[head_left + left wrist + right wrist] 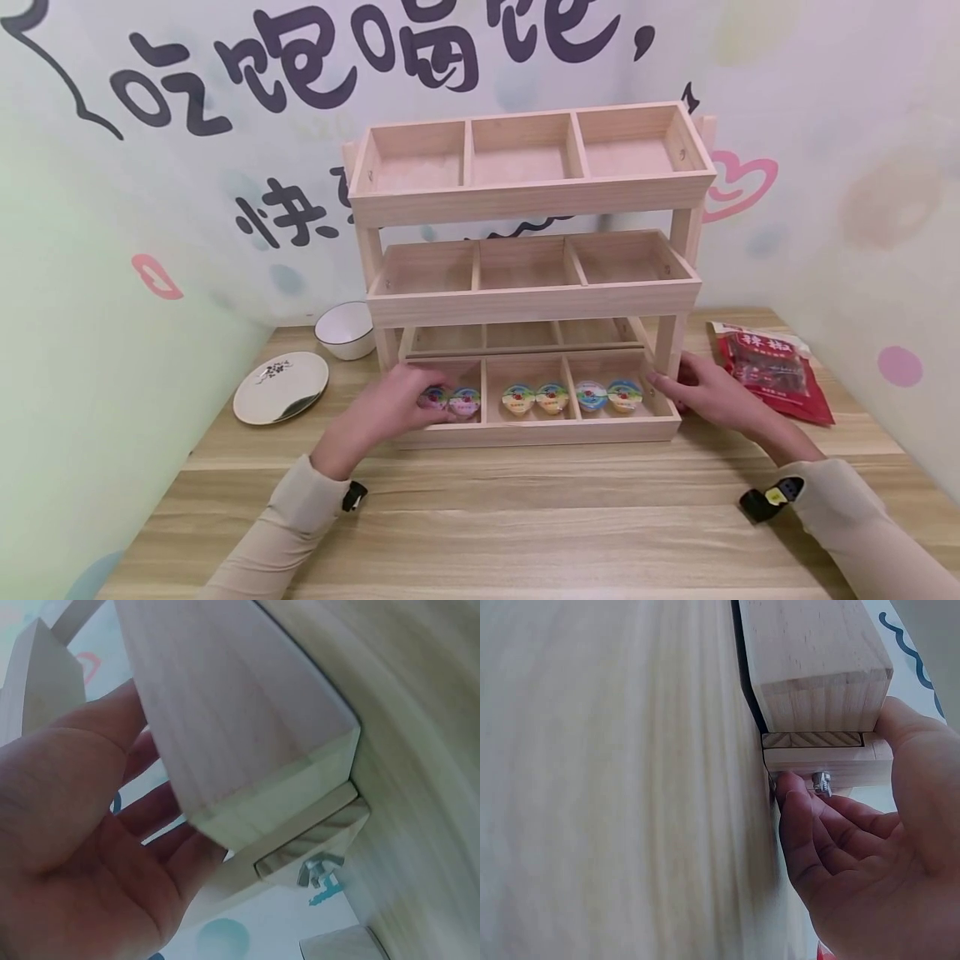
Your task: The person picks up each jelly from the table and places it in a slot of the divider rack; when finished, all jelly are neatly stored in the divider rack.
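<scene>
A three-tier wooden rack [532,200] stands on the table. Its bottom tray [540,431] has three compartments with two jelly cups in each, such as one yellow-lidded cup [517,398]. My left hand [393,404] lies over the tray's left end, its fingers reaching into the left compartment and partly hiding the cups there. In the left wrist view the left hand [82,847] shows fairly straight fingers behind the tray corner [247,735]. My right hand [712,392] is at the tray's right end. Up close, the right hand [870,870] pinches the end wall [817,766] by a screw [821,781].
A white bowl [345,329] and a patterned plate [280,387] sit left of the rack. A red snack packet [776,371] lies to the right, just behind my right hand. The two upper tiers hold nothing. The wooden table [525,517] stretches toward me; walls close in behind.
</scene>
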`<action>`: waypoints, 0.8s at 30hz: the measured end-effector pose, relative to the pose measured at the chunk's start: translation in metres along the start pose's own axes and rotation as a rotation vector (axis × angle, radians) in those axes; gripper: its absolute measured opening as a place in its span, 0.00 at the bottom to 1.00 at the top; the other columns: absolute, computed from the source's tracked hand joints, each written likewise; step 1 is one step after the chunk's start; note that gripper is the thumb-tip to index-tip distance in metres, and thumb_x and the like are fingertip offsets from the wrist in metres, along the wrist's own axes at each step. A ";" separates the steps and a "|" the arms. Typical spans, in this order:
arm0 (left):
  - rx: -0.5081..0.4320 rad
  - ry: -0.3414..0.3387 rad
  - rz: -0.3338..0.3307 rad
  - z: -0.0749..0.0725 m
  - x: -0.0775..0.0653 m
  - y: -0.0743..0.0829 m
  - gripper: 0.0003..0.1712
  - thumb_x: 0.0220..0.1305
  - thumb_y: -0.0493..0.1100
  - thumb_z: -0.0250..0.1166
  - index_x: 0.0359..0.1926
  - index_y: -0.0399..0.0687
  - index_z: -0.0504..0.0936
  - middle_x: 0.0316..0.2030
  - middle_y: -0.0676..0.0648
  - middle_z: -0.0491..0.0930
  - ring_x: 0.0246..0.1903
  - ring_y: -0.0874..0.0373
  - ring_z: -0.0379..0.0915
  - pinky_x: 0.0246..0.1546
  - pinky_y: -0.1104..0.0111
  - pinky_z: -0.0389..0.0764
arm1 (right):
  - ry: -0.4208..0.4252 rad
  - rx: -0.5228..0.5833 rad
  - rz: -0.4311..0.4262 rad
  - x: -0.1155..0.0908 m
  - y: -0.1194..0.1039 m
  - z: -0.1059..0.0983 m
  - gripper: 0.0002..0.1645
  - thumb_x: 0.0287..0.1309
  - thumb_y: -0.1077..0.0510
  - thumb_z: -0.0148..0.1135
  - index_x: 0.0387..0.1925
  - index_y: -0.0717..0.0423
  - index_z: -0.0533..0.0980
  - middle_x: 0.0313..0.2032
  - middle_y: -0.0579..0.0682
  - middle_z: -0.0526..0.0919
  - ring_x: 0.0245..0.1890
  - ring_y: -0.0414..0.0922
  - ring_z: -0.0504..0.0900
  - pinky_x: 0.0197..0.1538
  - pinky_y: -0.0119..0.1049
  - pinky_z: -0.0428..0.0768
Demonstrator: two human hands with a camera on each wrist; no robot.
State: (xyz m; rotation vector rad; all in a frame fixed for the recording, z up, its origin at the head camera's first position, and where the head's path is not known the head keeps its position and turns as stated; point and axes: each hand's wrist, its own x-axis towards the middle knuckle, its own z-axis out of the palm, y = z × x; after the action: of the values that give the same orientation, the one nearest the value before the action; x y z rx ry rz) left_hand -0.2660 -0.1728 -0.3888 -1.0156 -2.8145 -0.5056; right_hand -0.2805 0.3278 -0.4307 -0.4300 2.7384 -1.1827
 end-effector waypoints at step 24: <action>0.002 -0.011 0.013 -0.001 0.000 -0.005 0.15 0.60 0.43 0.82 0.46 0.43 0.90 0.39 0.47 0.91 0.39 0.55 0.86 0.45 0.58 0.87 | 0.005 -0.007 0.000 0.001 0.002 0.001 0.45 0.80 0.42 0.60 0.82 0.63 0.57 0.65 0.67 0.79 0.54 0.55 0.81 0.50 0.40 0.83</action>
State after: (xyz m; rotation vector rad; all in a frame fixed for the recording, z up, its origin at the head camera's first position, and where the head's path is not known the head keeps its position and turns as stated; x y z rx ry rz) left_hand -0.2692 -0.1767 -0.3893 -1.0383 -2.8158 -0.4974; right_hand -0.2813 0.3284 -0.4327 -0.4284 2.7479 -1.1755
